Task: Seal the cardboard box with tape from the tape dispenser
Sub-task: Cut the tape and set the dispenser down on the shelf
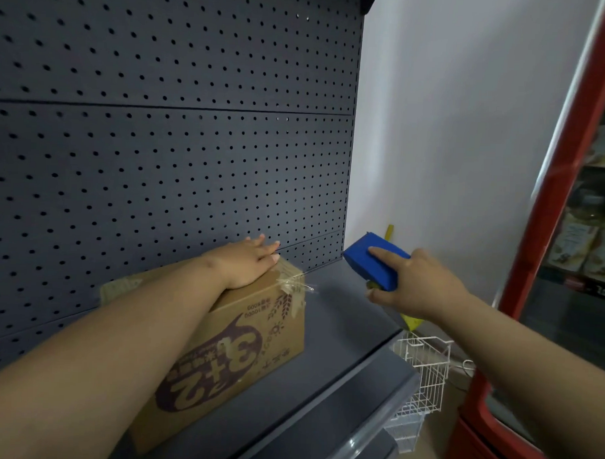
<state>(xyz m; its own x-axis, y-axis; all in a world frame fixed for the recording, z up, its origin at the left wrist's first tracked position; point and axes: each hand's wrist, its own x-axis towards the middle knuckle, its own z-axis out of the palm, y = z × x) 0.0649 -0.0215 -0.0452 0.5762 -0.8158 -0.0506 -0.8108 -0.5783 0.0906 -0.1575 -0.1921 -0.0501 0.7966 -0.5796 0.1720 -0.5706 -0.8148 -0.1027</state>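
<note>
Listing what lies under your hands, item by item:

Item 1, cardboard box [242, 344]: brown, printed with a large dark "3+2" emblem and wheat motifs that read upside down from your side. It sits on the dark grey shelf [331, 340], its back close to the perforated panel [166, 156]. Clear tape [294, 280] crosses the top far corner and runs down over the right end, wrinkled, with a loose bit sticking out past the edge.

Item 2, your left hand [246, 263]: laid flat, palm down on the box top near the taped corner, fingers stretched toward the panel. It grips nothing; it only presses on the cardboard.

Item 3, your right hand [417, 285]: closed around the tape dispenser [375, 262], forefinger lying straight along the blue body, thumb below. You hold it in the air to the right of the box, apart from it, above the shelf's right end.

Item 4, tape dispenser: blue housing, yellow parts showing above it and below your palm. Whether tape still joins it to the box cannot be told; the view is blurred there.

Item 5, white wire basket [423, 371]: below the shelf's right end, near the floor.

Item 6, red-framed glass door [548, 217]: far right, with packaged goods behind the glass.

Item 7, pale wall [452, 114]: between panel and door
</note>
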